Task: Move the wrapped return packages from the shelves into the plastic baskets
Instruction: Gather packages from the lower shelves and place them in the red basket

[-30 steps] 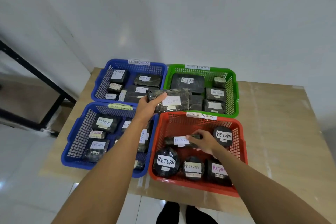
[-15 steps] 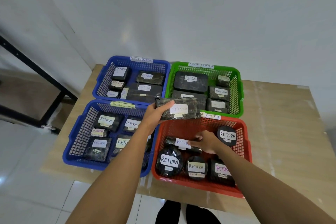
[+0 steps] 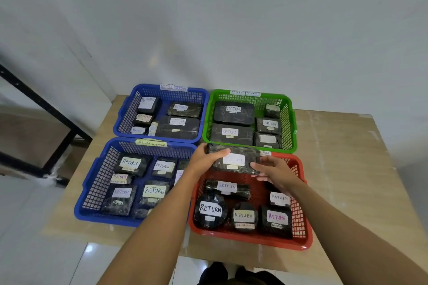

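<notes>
A dark wrapped package (image 3: 234, 161) with a white label hangs over the far end of the red basket (image 3: 303, 242). My left hand (image 3: 205, 159) grips its left end, thumb across the top. My right hand (image 3: 274, 172) holds its right end with curled fingers. Inside the red basket lie several wrapped packages marked RETURN, among them a long one (image 3: 228, 190) and a round one (image 3: 210, 210). Two blue baskets (image 3: 92, 183) (image 3: 126, 109) and a green basket (image 3: 288, 122) also hold labelled packages.
All the baskets stand on a light wooden table (image 3: 347, 169) against a white wall. A black metal frame (image 3: 46, 109) stands at the left over the tiled floor. Bare table surface lies to the right of the baskets.
My left hand has lowered the package toward the red basket. My right hand has left the long package in the basket and risen to take the held package's right end.
</notes>
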A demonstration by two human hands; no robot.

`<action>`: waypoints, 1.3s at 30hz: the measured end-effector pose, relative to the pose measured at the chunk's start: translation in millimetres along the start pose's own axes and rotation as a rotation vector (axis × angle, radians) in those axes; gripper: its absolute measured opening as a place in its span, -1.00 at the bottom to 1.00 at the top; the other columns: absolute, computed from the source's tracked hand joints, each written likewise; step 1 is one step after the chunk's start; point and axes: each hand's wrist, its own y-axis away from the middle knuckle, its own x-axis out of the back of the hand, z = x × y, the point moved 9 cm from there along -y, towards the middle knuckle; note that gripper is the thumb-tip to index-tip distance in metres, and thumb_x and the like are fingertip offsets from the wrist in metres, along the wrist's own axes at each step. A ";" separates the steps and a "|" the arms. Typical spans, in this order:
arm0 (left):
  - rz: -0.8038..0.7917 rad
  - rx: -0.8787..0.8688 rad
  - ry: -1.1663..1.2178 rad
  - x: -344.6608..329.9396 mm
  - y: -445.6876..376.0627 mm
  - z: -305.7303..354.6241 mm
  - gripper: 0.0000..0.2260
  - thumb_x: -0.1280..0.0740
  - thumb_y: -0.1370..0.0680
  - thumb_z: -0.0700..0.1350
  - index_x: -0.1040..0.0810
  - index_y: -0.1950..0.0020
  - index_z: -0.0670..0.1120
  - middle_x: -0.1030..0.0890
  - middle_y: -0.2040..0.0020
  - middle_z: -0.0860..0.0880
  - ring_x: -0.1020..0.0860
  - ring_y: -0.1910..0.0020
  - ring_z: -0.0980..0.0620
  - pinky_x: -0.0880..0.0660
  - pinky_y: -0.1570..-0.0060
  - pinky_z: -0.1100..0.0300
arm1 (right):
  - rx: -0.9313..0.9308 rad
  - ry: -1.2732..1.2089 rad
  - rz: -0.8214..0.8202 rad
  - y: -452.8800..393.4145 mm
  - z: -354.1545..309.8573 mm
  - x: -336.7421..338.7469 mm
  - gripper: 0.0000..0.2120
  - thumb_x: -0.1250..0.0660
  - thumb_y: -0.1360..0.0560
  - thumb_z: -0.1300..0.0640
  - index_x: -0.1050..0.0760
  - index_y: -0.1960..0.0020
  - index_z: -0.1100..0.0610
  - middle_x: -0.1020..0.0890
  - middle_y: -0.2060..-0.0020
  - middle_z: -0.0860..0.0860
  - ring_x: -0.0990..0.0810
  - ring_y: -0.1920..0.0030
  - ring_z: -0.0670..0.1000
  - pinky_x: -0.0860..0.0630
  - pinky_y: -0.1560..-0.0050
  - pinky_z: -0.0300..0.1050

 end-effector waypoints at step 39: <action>-0.083 -0.482 -1.218 -49.6 -18.0 -12.8 -0.52 -0.54 -0.46 -0.12 -0.57 -0.35 0.10 -0.52 -0.21 0.08 -0.43 -0.22 -0.01 -0.52 -0.11 0.03 | -0.281 0.586 0.301 -3.0 83.6 -0.2 -0.22 -0.68 0.16 -0.27 -0.50 0.09 0.05 -0.71 0.19 0.04 -0.72 0.17 0.09 -0.71 0.12 0.10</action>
